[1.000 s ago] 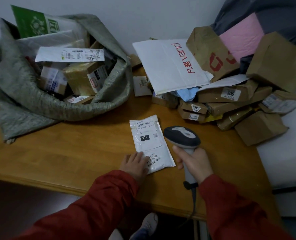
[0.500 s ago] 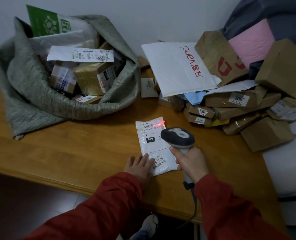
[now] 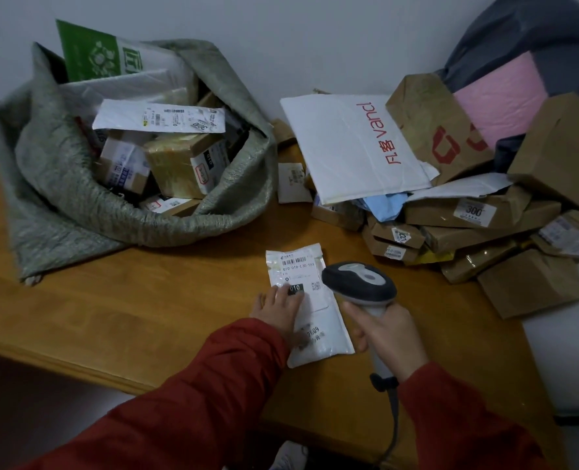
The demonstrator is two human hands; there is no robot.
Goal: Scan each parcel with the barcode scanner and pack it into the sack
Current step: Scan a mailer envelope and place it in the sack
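In the head view, a small white parcel (image 3: 310,305) lies flat on the wooden worktop (image 3: 128,317), label side up, with a barcode near its far end and a black "010" block lower down. The left hand (image 3: 278,308) rests palm-down along the parcel's left edge, fingers spread flat over the label and touching the black block; it presses on the parcel and does not grip it. The right hand (image 3: 388,335) is clenched around the handle of the barcode scanner (image 3: 361,284), whose dark head sits just beside the right edge of the parcel, partly over it, pointing toward the far side of the worktop. A cable runs from the bottom of the handle down past the near edge of the worktop. Both sleeves are red.

At the far left, the grey-green woven sack (image 3: 78,205) slumps open on the worktop against the wall. It holds several parcels: a taped brown box (image 3: 179,167) near the middle, a long white envelope (image 3: 159,117) lying across the top, and a green-and-white bag (image 3: 98,52) standing at the back.

At the far right, well apart from the sack, sits a loose heap of parcels (image 3: 468,225): a large white mailer with red lettering (image 3: 352,147), brown paper packets and cartons, a pink padded envelope (image 3: 500,96) and a box labelled "300". Some of the heap hangs over the right edge of the worktop.
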